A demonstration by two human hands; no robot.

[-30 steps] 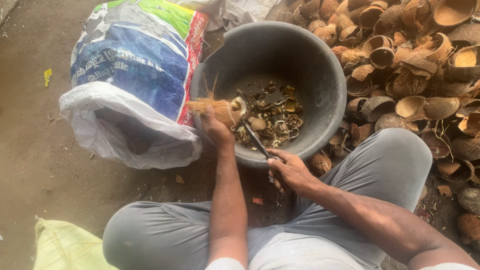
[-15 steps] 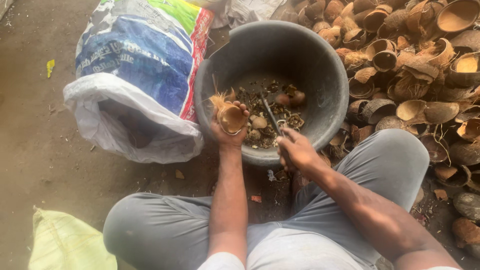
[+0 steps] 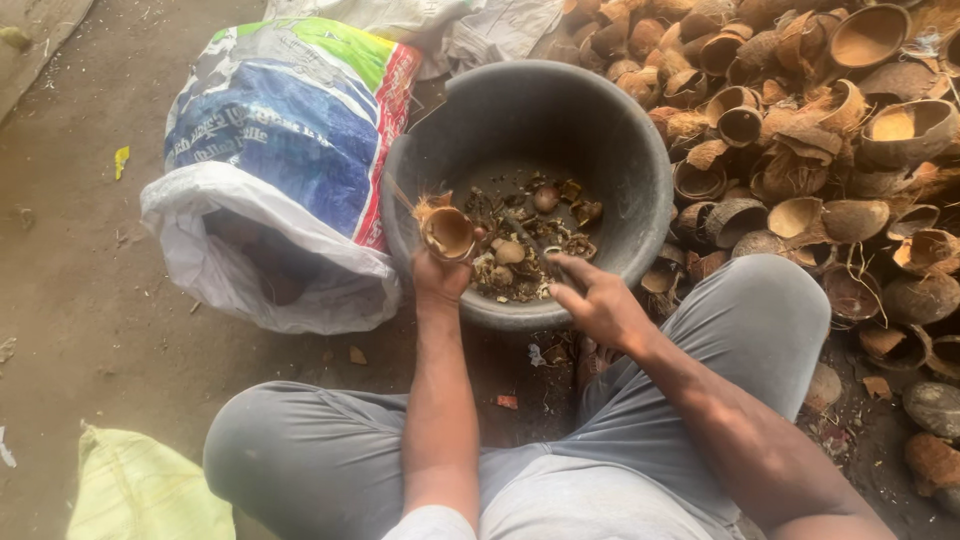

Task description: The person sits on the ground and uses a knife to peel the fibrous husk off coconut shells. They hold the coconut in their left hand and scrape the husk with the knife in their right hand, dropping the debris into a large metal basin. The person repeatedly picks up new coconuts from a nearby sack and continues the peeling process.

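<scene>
Gripped in the left hand (image 3: 440, 275) is one coconut shell half (image 3: 447, 232), fingers closed round it, held over the near rim of one grey tub (image 3: 640, 160). One knife (image 3: 530, 248) is pinched in the right hand (image 3: 598, 300), blade over the tub's scraps. One printed sack (image 3: 280, 150) lies left of the tub. One shell heap (image 3: 800, 150), too many to count, lies right.

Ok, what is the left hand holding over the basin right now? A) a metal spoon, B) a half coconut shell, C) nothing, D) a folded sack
B: the left hand grips a half coconut shell, hollow side up, above the near rim of the dark round basin.
</scene>
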